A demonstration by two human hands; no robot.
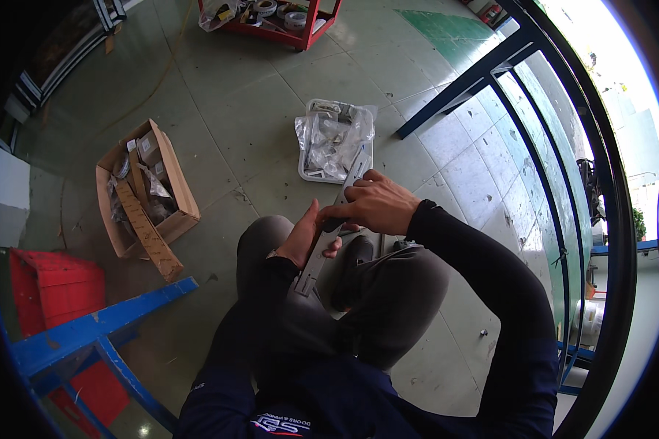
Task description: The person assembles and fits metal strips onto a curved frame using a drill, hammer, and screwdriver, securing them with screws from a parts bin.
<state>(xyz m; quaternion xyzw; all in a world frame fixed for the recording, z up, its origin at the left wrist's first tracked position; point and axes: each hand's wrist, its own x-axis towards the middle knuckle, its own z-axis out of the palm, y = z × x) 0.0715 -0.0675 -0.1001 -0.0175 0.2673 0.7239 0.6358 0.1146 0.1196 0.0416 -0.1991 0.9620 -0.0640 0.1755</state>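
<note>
A long, narrow grey metal plate [313, 268] slants across in front of me above my knees, with a slotted cutout near its lower end. Midway along it sits a dark, rounded part [334, 224]. My left hand [297, 240] wraps round the plate from the left and below, its thumb along the side and fingertips showing on the right. From the right, my right hand [382, 203] grips the upper half with curled fingers, a finger reaching to the dark part. What lies under the right fingers is hidden.
Beyond the plate's upper end stands a white tray [301, 162] of plastic bags. An open cardboard box [185, 212] with packets is at left. A red cart [311, 36] stands at the back, blue metal frames [110, 322] at lower left and right. A small dark piece [483, 334] lies on the floor.
</note>
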